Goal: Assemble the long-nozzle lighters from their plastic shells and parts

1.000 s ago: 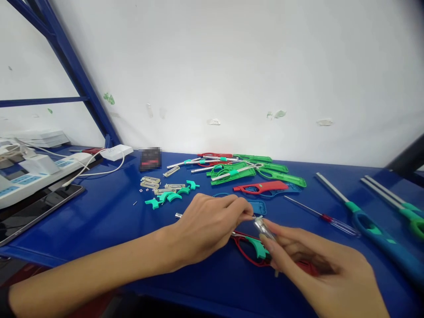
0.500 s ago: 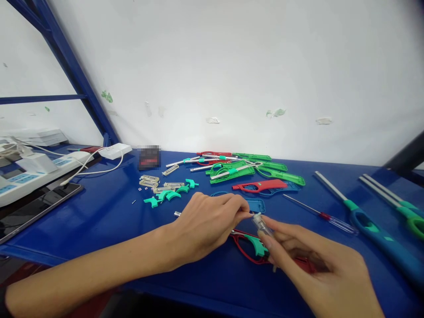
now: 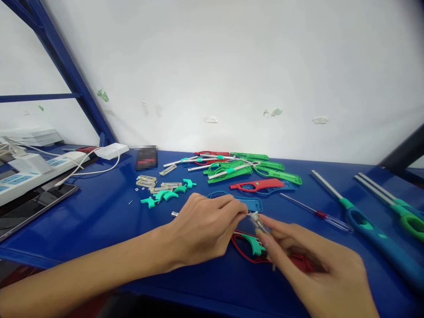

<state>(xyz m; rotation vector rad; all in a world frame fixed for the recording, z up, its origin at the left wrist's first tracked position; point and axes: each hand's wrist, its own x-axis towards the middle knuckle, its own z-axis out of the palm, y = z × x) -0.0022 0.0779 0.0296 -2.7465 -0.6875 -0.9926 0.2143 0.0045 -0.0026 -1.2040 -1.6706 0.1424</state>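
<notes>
My right hand pinches a small clear plastic fuel tank between thumb and fingers, its pale valve end pointing up and left. Just left of that end, my left hand is closed in a pinch; whatever lies between its fingertips is too small to make out. Beneath both hands a red lighter shell half lies on the table, with a teal trigger in it. The hands cover part of this shell. A metal tube tip shows beyond my left wrist.
Teal triggers and clear tanks lie to the left. Green shells, a red shell and metal tubes lie behind. Rightward are a screwdriver and a blue lighter; a phone and power strip are far left.
The whole view has shifted slightly, so things on the table appear a little further left. Both hands keep nearly the same pose, the fuel tank still in my right hand.
</notes>
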